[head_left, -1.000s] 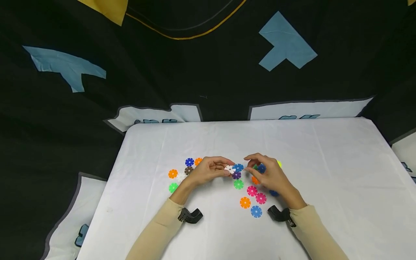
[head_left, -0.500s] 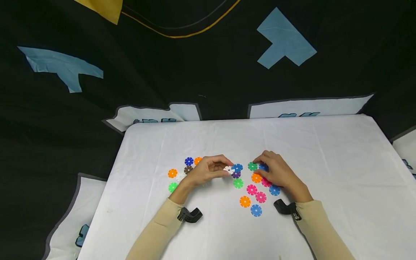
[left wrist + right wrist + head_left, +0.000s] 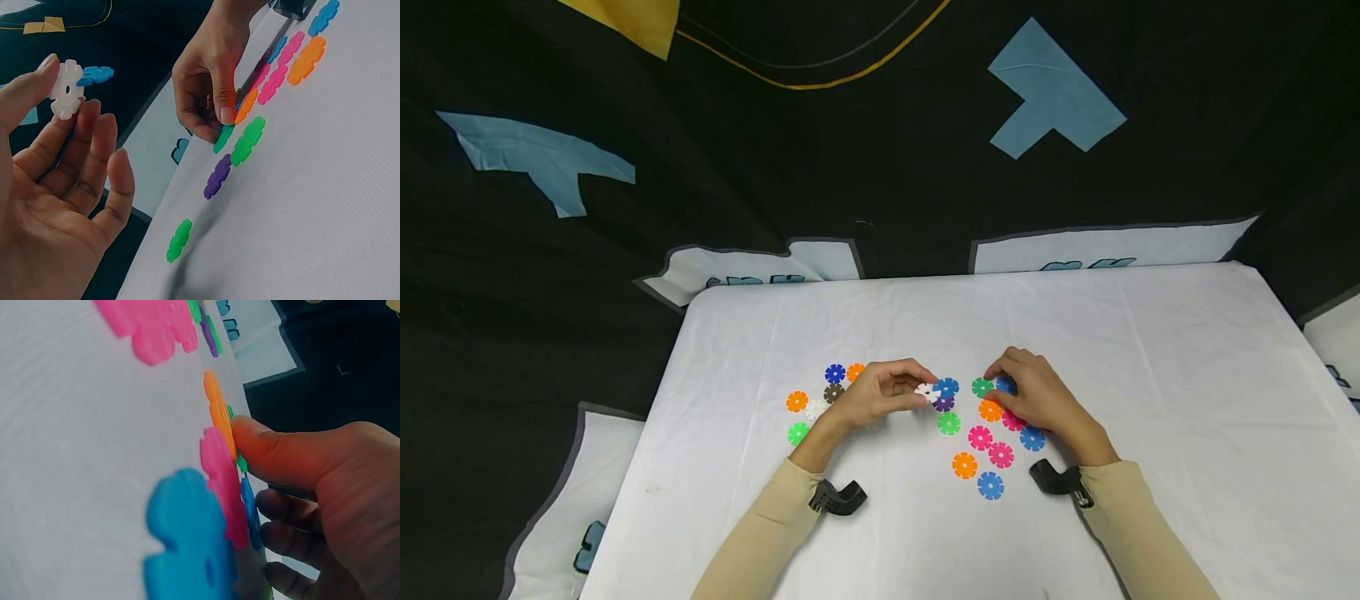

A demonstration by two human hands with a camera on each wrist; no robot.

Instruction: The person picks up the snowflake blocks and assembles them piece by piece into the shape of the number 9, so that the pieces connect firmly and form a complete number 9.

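My left hand (image 3: pixel 880 394) pinches a white notched disc (image 3: pixel 67 89) between thumb and fingertips, above the table. A blue disc (image 3: pixel 95 75) is slotted into the white one at an angle. On the right, my right hand (image 3: pixel 1047 402) is down at the table, thumb and index finger at opposite edges of a dark green disc (image 3: pixel 982 387). Right beside its thumb lies an orange disc (image 3: pixel 217 412), with a pink disc (image 3: pixel 220 481) close by. Under the held pair, in the head view, are a purple disc (image 3: pixel 943 403) and a light green disc (image 3: pixel 949 423).
Left of the left hand lie loose discs, among them an orange one (image 3: pixel 797 402), a brown one (image 3: pixel 833 393) and a green one (image 3: pixel 798 432). Nearer the table's front are an orange disc (image 3: pixel 965 465) and a blue disc (image 3: pixel 990 485). White cloth covers the table (image 3: pixel 1187 375).
My right hand has moved right, away from the joined discs, and down to the dark green disc, where it has stayed for the last half second. The left hand has barely moved.
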